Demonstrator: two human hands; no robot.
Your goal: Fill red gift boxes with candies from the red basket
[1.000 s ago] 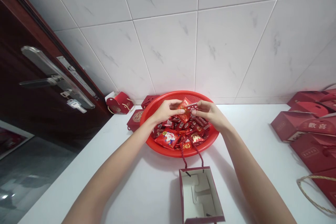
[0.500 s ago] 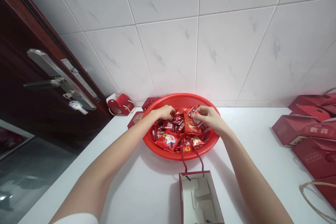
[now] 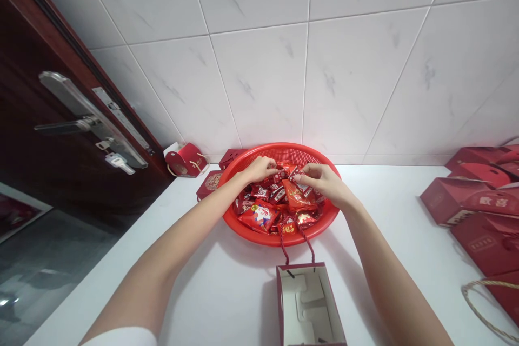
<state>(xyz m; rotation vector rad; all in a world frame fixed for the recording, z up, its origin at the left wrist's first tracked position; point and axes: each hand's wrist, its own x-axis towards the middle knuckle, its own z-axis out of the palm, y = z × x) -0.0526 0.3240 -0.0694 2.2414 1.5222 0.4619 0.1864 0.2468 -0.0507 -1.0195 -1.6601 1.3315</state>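
Both hands are in a red plastic basket [image 3: 246, 236] heaped with red-wrapped sweets [image 3: 259, 215]. At the back left of the heap, my left hand [image 3: 261, 168] pinches a small dark red packet [image 3: 276, 176]. On the right side, my right hand [image 3: 320, 179] has thumb and fingers closed on a red-and-white patterned packet [image 3: 300, 179], beside a larger orange-red packet [image 3: 299, 197]. In front of the basket stands an open-topped red box [image 3: 311, 305], its pale inside showing no contents. Its twisted rope handles [image 3: 285, 247] rest against the basket's front rim.
Small red boxes [image 3: 186, 160] stand by the wall at the left, one more [image 3: 210, 184] beside the basket. Several red boxes [image 3: 466, 200] lie on the right of the white table [image 3: 235, 292]. A dark door with keys [image 3: 119, 162] is at the left.
My left hand has moved slightly right and up, and a small dark red packet now shows at its fingertips. My right hand stays nearly where it was with its packet.
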